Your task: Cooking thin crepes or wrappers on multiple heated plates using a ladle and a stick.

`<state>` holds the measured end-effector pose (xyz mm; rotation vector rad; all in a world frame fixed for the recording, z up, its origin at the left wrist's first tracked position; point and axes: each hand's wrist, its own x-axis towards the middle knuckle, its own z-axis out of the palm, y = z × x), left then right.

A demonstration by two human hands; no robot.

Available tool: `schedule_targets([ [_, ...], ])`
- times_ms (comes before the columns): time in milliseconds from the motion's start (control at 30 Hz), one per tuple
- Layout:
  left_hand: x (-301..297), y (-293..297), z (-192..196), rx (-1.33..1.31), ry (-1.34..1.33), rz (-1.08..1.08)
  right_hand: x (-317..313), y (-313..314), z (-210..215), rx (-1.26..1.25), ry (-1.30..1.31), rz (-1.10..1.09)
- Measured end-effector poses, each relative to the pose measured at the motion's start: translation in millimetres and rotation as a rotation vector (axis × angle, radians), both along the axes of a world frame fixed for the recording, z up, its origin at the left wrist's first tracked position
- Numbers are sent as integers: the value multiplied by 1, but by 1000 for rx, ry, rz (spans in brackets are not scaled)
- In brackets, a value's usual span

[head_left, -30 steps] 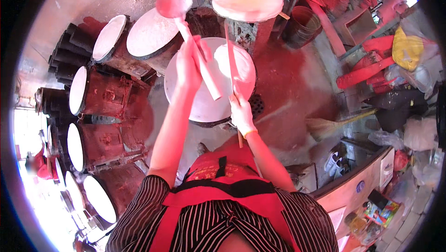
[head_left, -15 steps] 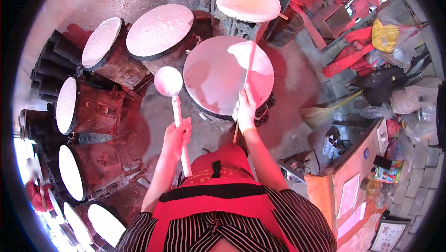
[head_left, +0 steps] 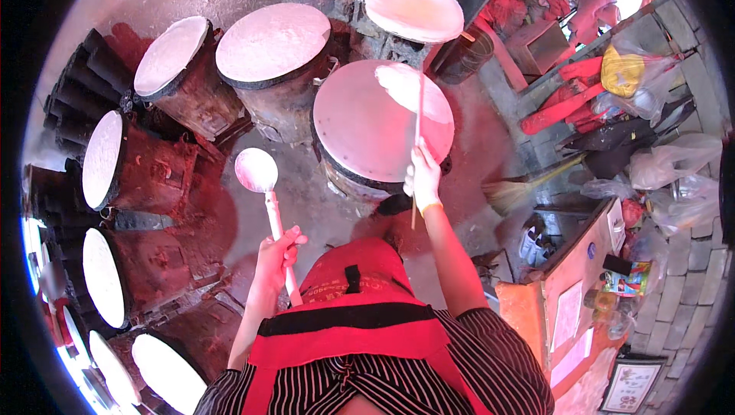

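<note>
My left hand [head_left: 277, 260] is closed round the pale handle of a ladle [head_left: 256, 171], whose round bowl is coated in white batter. It hangs over the floor, left of the nearest griddle. My right hand [head_left: 423, 179], in a white glove, grips a long thin stick [head_left: 420, 115]. The stick's far end lies over the round flat griddle [head_left: 352, 120], by a patch of white batter [head_left: 409, 87] at its far right. The rest of that griddle's surface is bare and greyish. The glove is at the griddle's near right rim.
Several barrel stoves with white-covered round tops, such as the one at far centre [head_left: 273, 41], curve round to the left. A griddle [head_left: 414, 12] stands behind. At right are a straw broom [head_left: 509, 191], plastic bags [head_left: 674, 161] and an orange-sided counter [head_left: 563, 292].
The ladle and my left hand have moved left and toward me, away from the griddle. My right hand and the stick have shifted slightly right. The whole view has turned a little.
</note>
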<state>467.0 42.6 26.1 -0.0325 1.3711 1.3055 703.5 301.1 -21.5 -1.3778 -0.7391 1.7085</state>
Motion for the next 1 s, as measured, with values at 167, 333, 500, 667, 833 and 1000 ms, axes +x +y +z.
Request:
schedule_targets([
  [167,15,-1,-13,-42,-88,71,-16,37,17,-75,-23,208],
  [333,37,-3,-23,-37,-144,114,49,26,26,3,52,365],
  [500,56,-16,-34,-10,-222,257,68,53,12,-27,-82,134],
  [667,77,-16,-44,-80,-302,352,19,76,1,-10,-56,473],
  [833,104,-5,-39,-115,-209,332,61,68,13,20,68,794],
  [1000,126,9,-17,-134,-80,400,108,113,20,-30,85,640],
])
